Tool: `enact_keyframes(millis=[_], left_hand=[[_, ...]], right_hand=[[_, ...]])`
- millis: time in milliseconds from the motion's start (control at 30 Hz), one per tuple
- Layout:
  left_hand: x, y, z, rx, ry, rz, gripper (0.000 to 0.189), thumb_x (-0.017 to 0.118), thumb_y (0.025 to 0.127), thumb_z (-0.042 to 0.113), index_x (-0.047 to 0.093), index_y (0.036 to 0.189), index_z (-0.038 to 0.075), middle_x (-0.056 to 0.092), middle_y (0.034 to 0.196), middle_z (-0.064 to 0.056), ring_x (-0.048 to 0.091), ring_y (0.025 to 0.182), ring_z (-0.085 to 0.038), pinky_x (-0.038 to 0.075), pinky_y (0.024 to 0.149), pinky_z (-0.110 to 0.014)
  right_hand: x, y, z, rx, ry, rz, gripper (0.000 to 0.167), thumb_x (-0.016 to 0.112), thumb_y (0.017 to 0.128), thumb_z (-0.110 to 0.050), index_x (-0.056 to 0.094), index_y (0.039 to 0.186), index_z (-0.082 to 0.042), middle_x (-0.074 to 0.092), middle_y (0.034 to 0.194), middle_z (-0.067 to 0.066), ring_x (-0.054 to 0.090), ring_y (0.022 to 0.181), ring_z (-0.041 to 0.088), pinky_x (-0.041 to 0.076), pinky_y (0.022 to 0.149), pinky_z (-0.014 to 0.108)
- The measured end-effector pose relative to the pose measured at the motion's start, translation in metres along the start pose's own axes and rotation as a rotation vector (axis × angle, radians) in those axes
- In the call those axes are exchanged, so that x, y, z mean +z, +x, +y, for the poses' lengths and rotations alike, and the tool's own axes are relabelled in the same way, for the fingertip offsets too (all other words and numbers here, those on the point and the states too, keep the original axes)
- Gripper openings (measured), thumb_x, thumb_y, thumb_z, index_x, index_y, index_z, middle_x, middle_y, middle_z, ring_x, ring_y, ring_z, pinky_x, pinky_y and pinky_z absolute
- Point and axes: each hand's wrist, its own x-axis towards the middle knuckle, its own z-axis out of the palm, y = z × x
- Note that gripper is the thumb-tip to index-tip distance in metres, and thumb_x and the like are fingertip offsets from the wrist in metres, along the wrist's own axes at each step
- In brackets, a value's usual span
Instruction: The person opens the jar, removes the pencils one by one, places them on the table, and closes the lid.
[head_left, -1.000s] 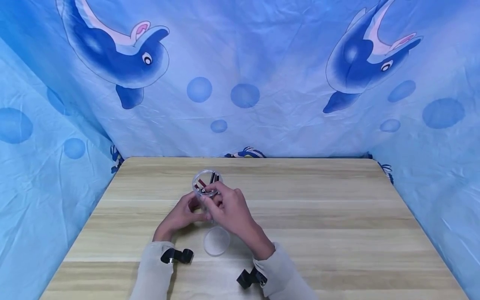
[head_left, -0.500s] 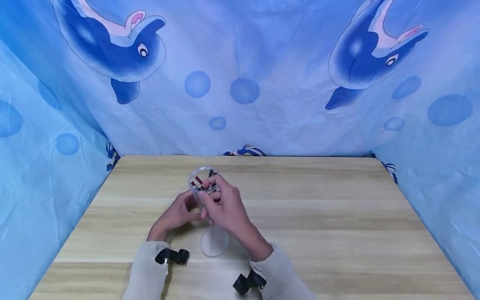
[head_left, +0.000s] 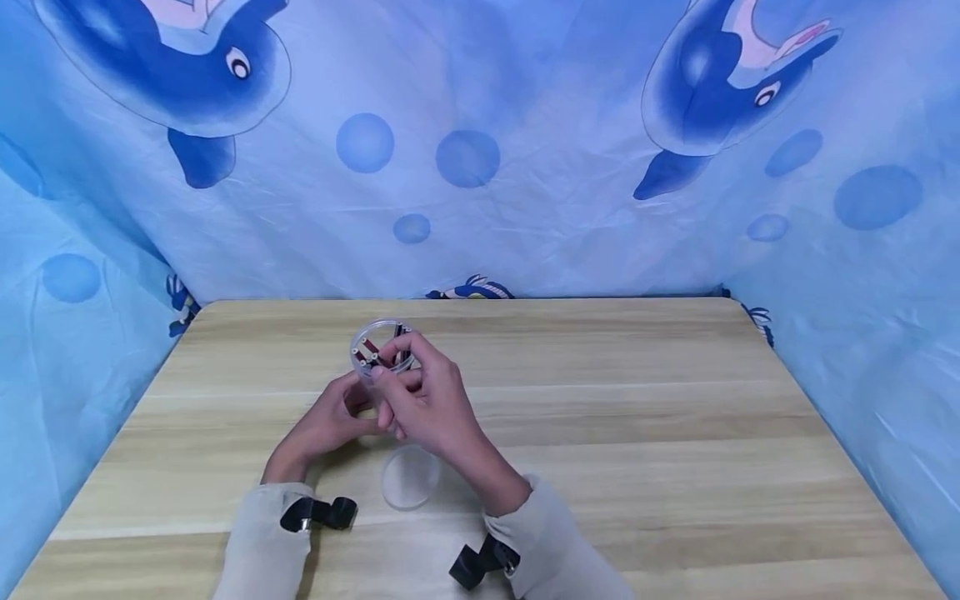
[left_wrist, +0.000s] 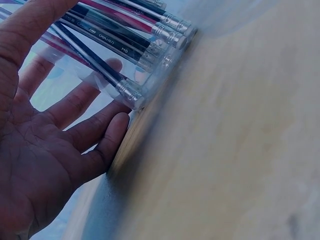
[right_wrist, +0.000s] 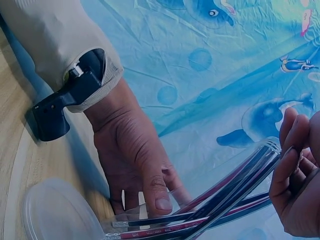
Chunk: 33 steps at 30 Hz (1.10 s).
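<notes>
A clear plastic tube point(right_wrist: 260, 150) of pencils leans toward the back in the head view, its open mouth facing up. Dark and red pencils point(left_wrist: 100, 37) fill it, with metal-banded eraser ends at the bottom, close over the tabletop. My left hand point(head_left: 330, 421) grips the tube low down, thumb on one side and fingers on the other, as the left wrist view shows. At the mouth, the index finger and thumb of my right hand point(head_left: 431, 400) pinch a pencil among the pale ends; the fingers partly hide it. A round translucent lid point(head_left: 410, 477) lies on the table nearer me.
The wooden table point(head_left: 637, 450) spreads widely to the right of the hands. A blue dolphin-print cloth point(head_left: 525, 208) hangs behind it and along both sides. Black cameras point(head_left: 480, 567) are strapped at both grey sleeves.
The head view has shifted, so the whole scene sits farther left and higher. My right index finger reaches a little deeper into the tube's mouth. The left hand keeps its grip.
</notes>
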Motion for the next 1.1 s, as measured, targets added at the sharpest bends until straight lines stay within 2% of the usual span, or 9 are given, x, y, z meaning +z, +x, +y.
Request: enact_keyframes(millis=[367,667,867,1000,1100], left_hand=[[-0.0013,-0.0042,0.0009,0.01,-0.006,0.003,0.073,0.084,0.077,0.004,0.052,0.142,0.016,0.058,0.137,-0.006,0.057,0.123,-0.018,0.044,0.102,-0.024],[0.0002,-0.0015,-0.0015,0.004,-0.026,0.004,0.075,0.084,0.076,0.002,0.052,0.142,0.013,0.057,0.139,-0.008,0.056,0.123,-0.016,0.043,0.102,-0.023],[0.0012,0.001,-0.0029,0.013,-0.042,0.002,0.074,0.085,0.076,0.002,0.052,0.142,0.014,0.059,0.137,-0.006,0.057,0.122,-0.018,0.044,0.103,-0.025],[0.0006,0.0011,-0.0019,-0.004,-0.035,0.007,0.074,0.085,0.077,0.004,0.053,0.141,0.018,0.057,0.139,-0.004,0.056,0.123,-0.021,0.043,0.103,-0.025],[0.0005,-0.0005,-0.0026,-0.021,-0.037,0.013,0.073,0.086,0.076,0.006,0.054,0.141,0.018,0.058,0.138,-0.004,0.055,0.124,-0.022,0.043,0.103,-0.025]], right_hand=[[0.0013,-0.0011,-0.0008,-0.019,0.009,-0.007,0.012,0.055,0.103,-0.018,0.054,0.112,-0.009,0.06,0.055,0.008,0.052,0.042,0.032,0.045,0.038,0.027],[-0.0007,0.0002,0.0008,-0.029,0.02,0.003,0.014,0.054,0.104,-0.017,0.053,0.114,-0.008,0.059,0.054,0.01,0.053,0.041,0.029,0.046,0.038,0.028],[-0.0025,0.0013,-0.0004,-0.031,0.025,0.008,0.014,0.055,0.103,-0.017,0.054,0.114,-0.007,0.059,0.054,0.012,0.052,0.04,0.024,0.045,0.038,0.028],[-0.0037,0.0014,-0.0014,-0.024,0.021,0.018,0.015,0.056,0.103,-0.017,0.054,0.114,-0.008,0.058,0.054,0.011,0.052,0.039,0.029,0.046,0.038,0.029],[-0.0043,0.0011,-0.0018,-0.034,0.008,0.022,0.016,0.056,0.103,-0.018,0.054,0.116,-0.009,0.058,0.054,0.011,0.052,0.039,0.029,0.047,0.037,0.035]])
